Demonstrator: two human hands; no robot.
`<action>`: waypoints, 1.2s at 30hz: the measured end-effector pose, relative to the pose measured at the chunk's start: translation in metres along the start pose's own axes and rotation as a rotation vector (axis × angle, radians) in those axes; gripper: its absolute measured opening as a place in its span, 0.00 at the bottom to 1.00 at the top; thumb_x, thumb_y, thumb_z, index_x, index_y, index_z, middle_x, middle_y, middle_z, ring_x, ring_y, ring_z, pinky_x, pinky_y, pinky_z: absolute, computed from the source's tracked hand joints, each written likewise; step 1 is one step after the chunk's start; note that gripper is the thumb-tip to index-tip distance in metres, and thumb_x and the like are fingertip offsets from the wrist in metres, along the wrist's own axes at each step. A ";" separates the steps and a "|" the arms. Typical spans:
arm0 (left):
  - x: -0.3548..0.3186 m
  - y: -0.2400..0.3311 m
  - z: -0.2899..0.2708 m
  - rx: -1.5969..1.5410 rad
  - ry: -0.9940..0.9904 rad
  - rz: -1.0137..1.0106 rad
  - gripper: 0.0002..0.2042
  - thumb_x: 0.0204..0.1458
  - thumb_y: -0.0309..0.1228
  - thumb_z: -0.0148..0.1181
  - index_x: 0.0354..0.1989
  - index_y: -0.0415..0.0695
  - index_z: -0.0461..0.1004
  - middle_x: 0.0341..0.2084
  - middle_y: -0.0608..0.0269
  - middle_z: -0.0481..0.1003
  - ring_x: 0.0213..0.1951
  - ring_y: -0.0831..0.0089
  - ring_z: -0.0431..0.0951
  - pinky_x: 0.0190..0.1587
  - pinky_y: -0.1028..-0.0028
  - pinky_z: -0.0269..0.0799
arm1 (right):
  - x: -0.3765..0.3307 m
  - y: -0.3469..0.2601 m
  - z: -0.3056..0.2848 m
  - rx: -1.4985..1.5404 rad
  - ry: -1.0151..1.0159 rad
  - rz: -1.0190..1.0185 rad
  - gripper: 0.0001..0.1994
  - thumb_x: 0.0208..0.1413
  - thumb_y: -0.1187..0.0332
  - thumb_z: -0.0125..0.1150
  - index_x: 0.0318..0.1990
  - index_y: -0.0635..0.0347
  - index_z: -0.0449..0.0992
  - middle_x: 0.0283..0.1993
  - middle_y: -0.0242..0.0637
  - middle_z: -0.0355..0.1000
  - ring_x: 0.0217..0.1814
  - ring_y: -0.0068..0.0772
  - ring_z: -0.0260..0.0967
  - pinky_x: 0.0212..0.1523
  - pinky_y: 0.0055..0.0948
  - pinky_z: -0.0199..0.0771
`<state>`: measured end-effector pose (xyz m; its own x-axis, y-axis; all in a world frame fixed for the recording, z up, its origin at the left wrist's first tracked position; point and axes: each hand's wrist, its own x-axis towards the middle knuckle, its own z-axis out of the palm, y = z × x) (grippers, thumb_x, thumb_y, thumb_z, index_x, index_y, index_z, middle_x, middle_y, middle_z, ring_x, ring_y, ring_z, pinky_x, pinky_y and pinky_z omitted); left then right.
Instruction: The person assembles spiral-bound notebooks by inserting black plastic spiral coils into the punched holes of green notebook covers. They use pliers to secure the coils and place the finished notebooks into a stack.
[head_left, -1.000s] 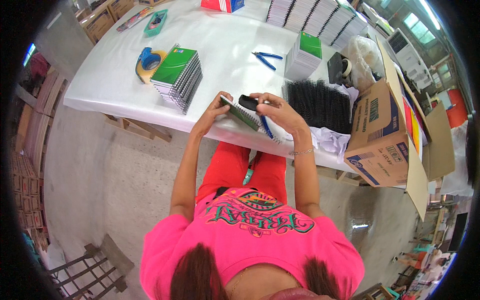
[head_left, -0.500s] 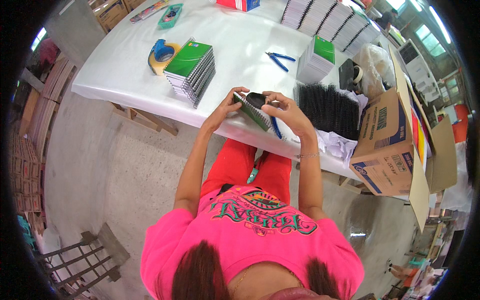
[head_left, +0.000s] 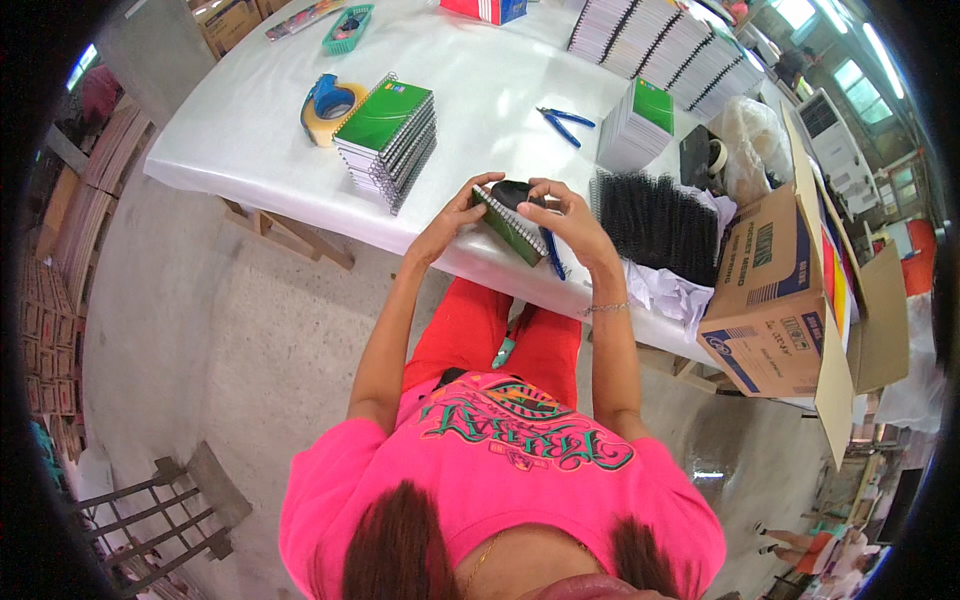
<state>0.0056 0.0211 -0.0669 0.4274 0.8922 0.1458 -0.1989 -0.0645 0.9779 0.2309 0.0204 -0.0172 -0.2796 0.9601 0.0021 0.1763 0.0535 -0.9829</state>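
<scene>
My left hand [head_left: 450, 222] is closed round the far-left end of a small green-covered spiral notebook [head_left: 512, 232], tilted at the table's near edge. At its coiled edge my right hand [head_left: 572, 222] has thumb and fingers curled in a pinch; what lies between them is too small to make out. Just beyond the notebook, partly behind my right fingers, is a black rounded object [head_left: 511, 191]. Blue-handled cutting pliers [head_left: 554, 256] show below my right hand, partly hidden by it. To the left stands a stack of green spiral notebooks [head_left: 388, 140].
A tape dispenser [head_left: 325, 108] sits behind the stack. Other blue pliers [head_left: 563, 124] lie mid-table, near a stack of unbound green-topped pads [head_left: 638, 125]. Black coils [head_left: 655, 225] pile up at right, beside an open carton [head_left: 765, 300]. Rows of bound books [head_left: 650, 40] line the back.
Both hands keep their hold at nearly the same place. My right fingers have shifted slightly at the notebook's coiled edge, and the view has moved a little.
</scene>
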 end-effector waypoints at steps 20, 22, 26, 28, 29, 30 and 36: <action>-0.014 -0.024 0.026 0.076 0.563 0.236 0.13 0.62 0.27 0.50 0.55 0.44 0.67 0.43 0.64 0.70 0.47 0.76 0.67 0.55 0.77 0.60 | -0.005 0.056 -0.023 -0.682 0.285 -0.079 0.24 0.54 0.56 0.67 0.56 0.57 0.72 0.60 0.51 0.61 0.59 0.56 0.62 0.55 0.47 0.66; -0.018 -0.029 0.028 0.009 0.623 0.240 0.13 0.62 0.26 0.49 0.55 0.43 0.68 0.43 0.64 0.70 0.46 0.76 0.68 0.54 0.77 0.61 | -0.039 0.061 0.006 -0.898 0.368 -0.112 0.28 0.52 0.55 0.67 0.58 0.57 0.70 0.60 0.51 0.61 0.61 0.55 0.59 0.57 0.50 0.60; -0.019 -0.031 0.026 0.050 0.658 0.259 0.13 0.62 0.27 0.51 0.55 0.41 0.67 0.46 0.63 0.71 0.48 0.76 0.69 0.54 0.75 0.62 | -0.068 0.068 0.037 -1.017 0.507 -0.200 0.32 0.52 0.57 0.66 0.63 0.58 0.66 0.61 0.48 0.61 0.65 0.50 0.54 0.62 0.55 0.48; -0.019 -0.026 0.029 0.174 0.661 0.264 0.14 0.62 0.27 0.53 0.55 0.40 0.67 0.45 0.63 0.71 0.47 0.77 0.69 0.53 0.76 0.63 | -0.070 0.068 0.034 -1.030 0.493 -0.181 0.30 0.53 0.59 0.65 0.63 0.57 0.66 0.60 0.49 0.61 0.63 0.49 0.55 0.62 0.52 0.49; -0.018 -0.021 0.030 0.239 0.661 0.270 0.14 0.62 0.27 0.53 0.55 0.40 0.67 0.45 0.63 0.71 0.47 0.77 0.69 0.53 0.76 0.63 | -0.071 0.070 0.031 -1.016 0.483 -0.211 0.29 0.53 0.60 0.64 0.62 0.57 0.67 0.59 0.48 0.62 0.63 0.49 0.56 0.62 0.51 0.49; -0.018 -0.018 0.029 0.224 0.643 0.269 0.14 0.61 0.27 0.55 0.55 0.40 0.68 0.44 0.63 0.72 0.46 0.77 0.70 0.52 0.76 0.64 | -0.070 0.072 0.027 -1.001 0.471 -0.241 0.28 0.54 0.61 0.63 0.62 0.57 0.67 0.58 0.48 0.62 0.63 0.48 0.56 0.61 0.51 0.49; -0.021 -0.006 0.020 0.266 0.588 0.209 0.11 0.59 0.27 0.59 0.49 0.39 0.73 0.38 0.66 0.74 0.38 0.82 0.71 0.40 0.81 0.67 | -0.061 0.057 0.013 -0.831 0.494 -0.305 0.22 0.56 0.65 0.62 0.57 0.58 0.70 0.52 0.48 0.65 0.57 0.47 0.62 0.59 0.44 0.57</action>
<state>0.0158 -0.0062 -0.0726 -0.1624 0.9388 0.3038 0.0308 -0.3029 0.9525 0.2454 -0.0392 -0.0758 -0.0333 0.8697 0.4925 0.8159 0.3083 -0.4891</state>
